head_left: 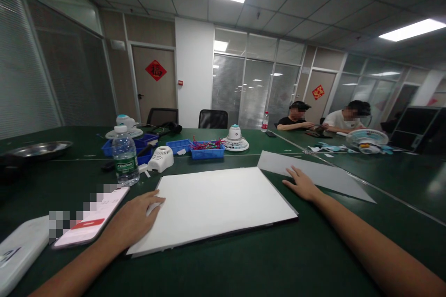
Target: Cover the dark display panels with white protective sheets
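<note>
A large white sheet [216,204] lies on the green table, with a thin dark layer showing under its front and right edges. Across the left edge of this sheet rests my left hand [137,218], fingers laid out and thumb on the surface. My right hand [301,183] is spread open beyond the sheet's right side, its fingertips at the near edge of a flat grey sheet [317,174]. Whether those fingertips touch the grey sheet I cannot tell. Neither hand grips anything.
Left of the sheet are a phone [92,222], a water bottle [125,158] and a white plastic housing [161,158]. Behind stand a blue tray [208,153] of coloured wires and a white fan part [235,141]. Two people sit at the far right near a fan [367,140].
</note>
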### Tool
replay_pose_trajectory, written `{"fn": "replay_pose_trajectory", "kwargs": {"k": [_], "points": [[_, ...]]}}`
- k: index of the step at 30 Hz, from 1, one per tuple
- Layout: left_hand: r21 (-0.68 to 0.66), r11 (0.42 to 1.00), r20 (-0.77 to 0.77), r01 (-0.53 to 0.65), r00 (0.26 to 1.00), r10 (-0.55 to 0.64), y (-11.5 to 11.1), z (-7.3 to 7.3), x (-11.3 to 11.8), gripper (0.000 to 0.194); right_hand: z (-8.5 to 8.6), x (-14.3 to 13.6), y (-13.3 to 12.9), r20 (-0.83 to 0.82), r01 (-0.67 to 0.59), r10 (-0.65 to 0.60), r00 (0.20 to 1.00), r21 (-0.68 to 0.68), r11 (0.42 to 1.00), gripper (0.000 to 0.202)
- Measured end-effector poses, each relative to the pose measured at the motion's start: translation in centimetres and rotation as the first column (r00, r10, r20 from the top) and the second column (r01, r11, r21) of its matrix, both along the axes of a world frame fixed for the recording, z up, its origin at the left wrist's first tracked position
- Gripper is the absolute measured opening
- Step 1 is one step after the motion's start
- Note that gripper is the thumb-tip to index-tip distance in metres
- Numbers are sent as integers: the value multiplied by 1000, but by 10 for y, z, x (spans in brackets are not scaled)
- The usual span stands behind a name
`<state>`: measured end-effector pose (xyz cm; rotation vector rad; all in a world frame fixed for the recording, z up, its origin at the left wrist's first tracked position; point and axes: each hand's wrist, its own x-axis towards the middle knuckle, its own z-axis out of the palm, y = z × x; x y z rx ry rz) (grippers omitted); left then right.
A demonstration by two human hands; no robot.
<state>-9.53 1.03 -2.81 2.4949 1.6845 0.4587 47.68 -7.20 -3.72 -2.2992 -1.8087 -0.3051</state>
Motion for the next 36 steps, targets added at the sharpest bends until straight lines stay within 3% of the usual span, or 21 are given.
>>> {"fn": "replay_pose_trajectory", "kwargs": {"k": [2,5,9,13,15,18,22,25,29,32,36], "points": [[-9,1000,1,-8,1000,8,-1,2,0,50,-8,20,1,-12,140,-140,990,-50,989,79],[-15,1000,11,-20,1000,20,0,2,-1,48,-16,31,4,1,241,-242,970,-101,965,76],[-5,1000,35,-20,999,20,0,1,-1,50,-14,25,8,57,276,-271,961,-103,956,64],[-4,1000,36,-24,999,24,-2,2,1,53,-1,10,2,96,282,-276,956,-57,958,43],[-5,1000,35,-13,999,13,-3,2,1,55,7,-4,-3,108,261,-259,960,-5,965,43],[-8,1000,48,1,999,0,-3,2,1,57,17,-36,-10,143,126,-134,981,66,990,54],[-21,1000,87,11,996,-9,-3,1,0,61,22,-98,-19,197,-204,192,961,40,978,53],[-28,999,123,19,992,-15,-3,0,-1,65,20,-147,-28,198,-420,418,887,-34,907,49],[-25,999,137,32,990,-28,-3,-1,-2,68,19,-196,-44,112,-651,655,747,-73,755,41],[-21,998,122,58,991,-55,-4,0,-3,66,20,-215,-56,-22,-742,741,671,-40,670,41],[-2,998,34,69,997,-69,-5,0,-2,62,22,-224,-66,-152,-812,799,582,-47,582,63]]}}
